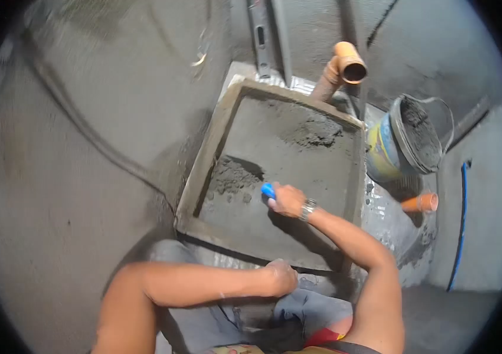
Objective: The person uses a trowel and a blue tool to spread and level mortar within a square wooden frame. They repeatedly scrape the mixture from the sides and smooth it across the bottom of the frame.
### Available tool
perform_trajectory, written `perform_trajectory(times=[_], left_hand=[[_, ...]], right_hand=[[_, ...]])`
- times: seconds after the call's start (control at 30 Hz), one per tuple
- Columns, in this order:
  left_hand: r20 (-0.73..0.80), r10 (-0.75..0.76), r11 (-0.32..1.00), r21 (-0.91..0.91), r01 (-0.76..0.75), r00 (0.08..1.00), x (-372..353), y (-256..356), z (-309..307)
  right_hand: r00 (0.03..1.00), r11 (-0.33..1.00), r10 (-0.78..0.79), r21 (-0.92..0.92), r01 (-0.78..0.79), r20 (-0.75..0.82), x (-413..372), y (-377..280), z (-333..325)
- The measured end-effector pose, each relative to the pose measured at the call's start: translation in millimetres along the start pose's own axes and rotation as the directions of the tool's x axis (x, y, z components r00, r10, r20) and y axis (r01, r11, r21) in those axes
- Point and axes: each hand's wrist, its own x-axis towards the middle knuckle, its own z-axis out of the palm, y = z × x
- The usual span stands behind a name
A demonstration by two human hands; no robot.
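My right hand (287,200), with a metal watch at the wrist, is closed round a blue handle (268,190) over the floor of a square cement basin (221,233). The tool's blade cannot be made out clearly. Left of that hand lies a heap of wet mortar (230,177) near the basin's left wall. Another rough patch of mortar (320,134) is at the upper right inside. My left hand (281,277) is closed by my knee, just outside the near rim; whether it holds anything is hidden.
A bucket of mortar (389,144) stands tilted in view right of the basin. Behind the rim rises an orange pipe (350,59), beside a metal level (260,38). A shorter orange pipe (422,203) and a blue tube (463,227) are at the right.
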Motion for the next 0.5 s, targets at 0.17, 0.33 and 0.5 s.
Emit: perform_trajectory(times=[0.17, 0.33, 0.5], left_hand=[[0.011, 0.040, 0.999, 0.020, -0.040, 0.999, 5, 2, 9], [-0.006, 0.013, 1.000, -0.010, -0.013, 1.000, 3, -1, 11], [0.115, -0.036, 0.998, -0.038, 0.041, 0.993, 5, -1, 1]], right_hand=[[0.994, 0.999, -0.026, 0.031, 0.023, 0.102, -48, -5, -38], [0.940, 0.975, -0.166, -0.092, 0.202, 0.300, -47, -53, -13], [0.973, 0.947, -0.216, -0.227, 0.229, 0.081, -8, -14, 3]])
